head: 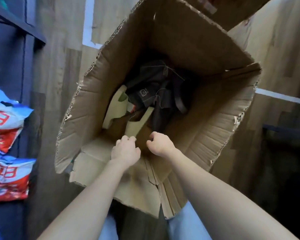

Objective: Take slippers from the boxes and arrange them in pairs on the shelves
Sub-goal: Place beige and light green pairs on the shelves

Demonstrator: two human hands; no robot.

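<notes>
Far left: a dark shelf (17,23) carries red-and-white bags (5,122); no slippers are seen on it.

Centre: an open cardboard box (87,104) with torn, ragged flaps. All the slippers in view lie at its bottom.

Inside, left: a cream slipper (134,126) points toward the near wall, with a second cream one (114,104) to its left.

The left hand (125,150) is curled on the near end of the cream slipper and appears to pinch it. The right hand (160,144) is just beside it, apart from it and also curled; whether it holds anything cannot be told.

Inside, right: dark slippers (151,90) lie heaped, with loose threads (173,71) trailing over them.

Risks, as judged:
- A thread may catch the cream slipper as it is lifted and drag the dark ones up with it.
- A pinch at the tip alone may slip.
- The heap invites mismatched pairs.
</notes>
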